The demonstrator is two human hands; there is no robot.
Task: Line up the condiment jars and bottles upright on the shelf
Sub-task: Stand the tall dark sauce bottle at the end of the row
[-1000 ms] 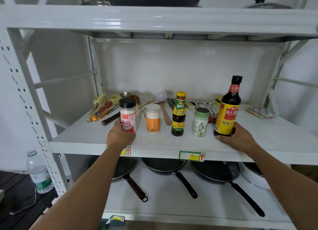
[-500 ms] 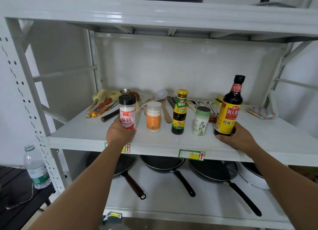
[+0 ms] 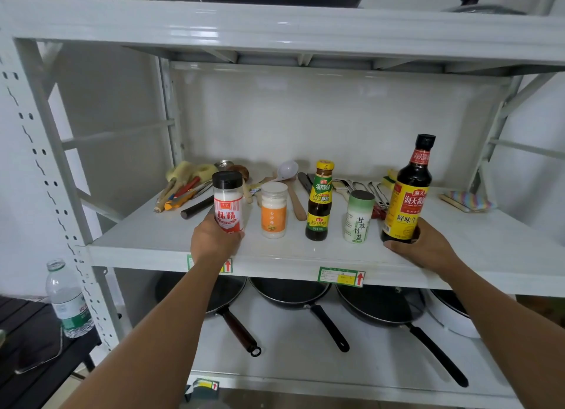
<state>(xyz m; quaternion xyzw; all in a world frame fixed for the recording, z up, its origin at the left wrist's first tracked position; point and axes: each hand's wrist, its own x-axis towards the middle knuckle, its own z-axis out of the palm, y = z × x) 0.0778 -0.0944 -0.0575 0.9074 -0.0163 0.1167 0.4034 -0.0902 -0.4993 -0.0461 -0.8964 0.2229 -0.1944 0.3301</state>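
Several condiment containers stand upright in a row on the white shelf (image 3: 159,240). From left: a black-capped seasoning jar with a red label (image 3: 227,200), an orange-labelled white jar (image 3: 274,213), a slim dark sauce bottle with a yellow cap (image 3: 319,200), a green-capped salt shaker (image 3: 358,216), and a tall soy sauce bottle (image 3: 408,194). My left hand (image 3: 214,240) grips the base of the seasoning jar. My right hand (image 3: 423,246) wraps the bottom of the soy sauce bottle.
Utensils lie behind the row: brushes (image 3: 180,185), a white ladle (image 3: 287,170), a wooden spoon (image 3: 296,203), metal tongs (image 3: 367,188). A striped cloth (image 3: 467,200) is at the right. Black pans (image 3: 290,292) fill the lower shelf. A water bottle (image 3: 65,298) stands at the left.
Both hands stay on the same two containers. The seasoning jar's red label has turned to face me more squarely. The view has shifted slightly.
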